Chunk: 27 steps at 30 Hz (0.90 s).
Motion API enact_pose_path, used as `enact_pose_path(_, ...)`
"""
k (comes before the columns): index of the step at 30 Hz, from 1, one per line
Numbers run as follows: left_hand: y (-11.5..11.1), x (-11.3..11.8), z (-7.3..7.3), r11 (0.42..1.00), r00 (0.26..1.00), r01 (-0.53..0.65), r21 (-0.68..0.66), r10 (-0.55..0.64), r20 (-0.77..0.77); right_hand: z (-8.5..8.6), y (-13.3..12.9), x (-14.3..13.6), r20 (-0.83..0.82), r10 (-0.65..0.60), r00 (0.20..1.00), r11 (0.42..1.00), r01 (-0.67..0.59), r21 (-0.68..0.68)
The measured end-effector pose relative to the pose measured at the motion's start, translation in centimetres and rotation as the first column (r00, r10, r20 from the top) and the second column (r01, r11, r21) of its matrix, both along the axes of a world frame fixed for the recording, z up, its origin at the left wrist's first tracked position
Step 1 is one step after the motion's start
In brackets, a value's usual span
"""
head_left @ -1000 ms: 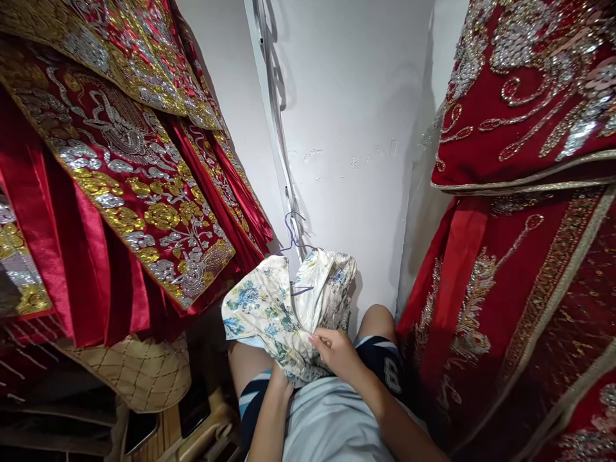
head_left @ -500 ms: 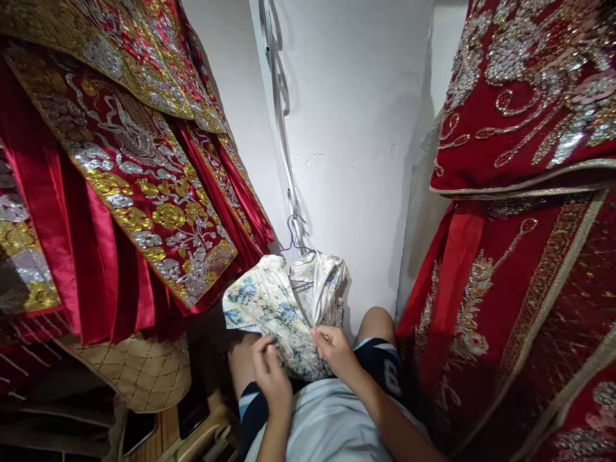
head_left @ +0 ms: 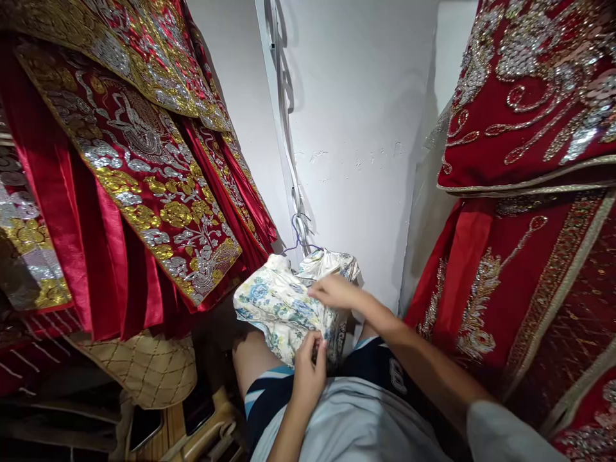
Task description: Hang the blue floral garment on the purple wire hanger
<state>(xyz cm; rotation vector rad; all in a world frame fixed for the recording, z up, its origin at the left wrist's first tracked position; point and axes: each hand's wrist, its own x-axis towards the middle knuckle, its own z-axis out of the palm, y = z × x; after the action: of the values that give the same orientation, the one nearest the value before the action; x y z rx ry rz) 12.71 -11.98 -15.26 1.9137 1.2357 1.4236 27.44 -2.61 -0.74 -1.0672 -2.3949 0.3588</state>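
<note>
A white floral garment (head_left: 274,298) with blue and yellow flowers hangs on a thin dark blue hanger (head_left: 298,239) and drapes down between the wearer's knees. My left hand (head_left: 312,359) is at the garment's lower front, thumb and fingertips pinched on its cloth edge. Higher up, near the neckline, my right hand (head_left: 334,292) has its fingers together on the front opening, closed on the fabric. The cloth beneath the right hand and forearm is partly hidden.
Red embroidered garments (head_left: 178,212) hang at left, and beaded red ones (head_left: 524,128) at right. A pale wall (head_left: 356,115) stands ahead. Two dark phone-like slabs (head_left: 144,427) lie on a wooden surface (head_left: 171,430) at lower left.
My left hand has moved right onto the garment's front edge and closed there. My right hand has gone up toward the neckline. The view has shifted slightly.
</note>
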Motion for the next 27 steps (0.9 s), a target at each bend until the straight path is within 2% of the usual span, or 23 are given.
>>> enact_pose_path(2, -0.1, 0.0, -0.4, 1.000, 0.998, 0.030, 0.003, -0.029, -0.050, 4.1, 2.2, -0.2, 0.055, -0.015, 0.998, 0.990, 0.007, 0.141)
enact_pose_path(4, 0.2, -0.3, -0.9, 1.000, 0.998, 0.022, 0.014, -0.021, -0.065, 7.3, 3.7, -0.5, 0.078, -0.064, 0.995, 0.973, 0.045, 0.227)
enact_pose_path(6, 0.7, -1.1, -1.3, 1.000, 0.998, 0.006, 0.024, -0.005, -0.061, 8.9, 4.1, -0.9, 0.089, -0.068, 0.994, 0.961, 0.042, 0.274)
enact_pose_path(8, 1.5, -2.3, -0.7, 1.000, 0.998, 0.025, 0.005, -0.025, -0.060, 8.8, 3.6, -1.2, 0.055, -0.057, 0.997, 0.956, 0.038, 0.289)
enact_pose_path(9, 2.0, -2.9, 0.1, 0.999, 0.997, 0.044, -0.008, -0.044, -0.057, 8.3, 3.2, -1.2, 0.018, -0.053, 0.998, 0.959, 0.046, 0.281)
enact_pose_path(11, 3.0, -4.2, 3.0, 0.999, 0.999, 0.044, 0.011, -0.044, -0.029, 7.1, 2.5, -1.3, -0.081, -0.056, 0.995, 0.973, 0.072, 0.220)
enact_pose_path(13, 4.2, -5.0, 7.3, 0.991, 0.999, -0.040, 0.128, 0.037, 0.029, 6.2, 2.0, -1.3, -0.194, -0.072, 0.978, 0.986, 0.099, 0.135)
enact_pose_path(16, 6.2, -5.0, 14.0, 0.940, 0.991, -0.132, 0.315, 0.129, 0.032, 5.6, 1.9, -1.4, -0.341, -0.079, 0.937, 0.992, 0.108, 0.067)
enact_pose_path(18, 7.5, -4.2, 17.0, 0.917, 0.989, -0.080, 0.391, 0.122, -0.083, 5.2, 2.1, -1.6, -0.440, -0.061, 0.896, 0.995, 0.087, 0.040)
enact_pose_path(19, 8.1, -3.7, 17.9, 0.910, 0.981, -0.053, 0.410, 0.125, -0.151, 4.9, 2.3, -1.8, -0.498, -0.052, 0.866, 0.997, 0.073, 0.021)
enact_pose_path(21, 9.1, -2.8, 18.7, 0.898, 0.955, -0.036, 0.438, 0.160, -0.249, 3.3, 2.7, -2.3, -0.617, -0.061, 0.784, 0.998, 0.045, -0.041)
enact_pose_path(23, 9.8, -2.5, 18.7, 0.874, 0.950, -0.102, 0.475, 0.227, -0.214, 0.6, 3.0, -3.0, -0.706, -0.120, 0.698, 0.989, 0.023, -0.145)
enact_pose_path(25, 10.2, -3.6, 18.4, 0.843, 0.960, -0.240, 0.481, 0.281, -0.013, -3.0, 2.8, -3.7, -0.739, -0.206, 0.642, 0.964, 0.003, -0.266)
enact_pose_path(27, 10.3, -6.1, 17.7, 0.826, 0.909, -0.401, 0.395, 0.307, 0.281, -6.7, 2.0, -4.2, -0.737, -0.249, 0.628, 0.943, -0.017, -0.334)
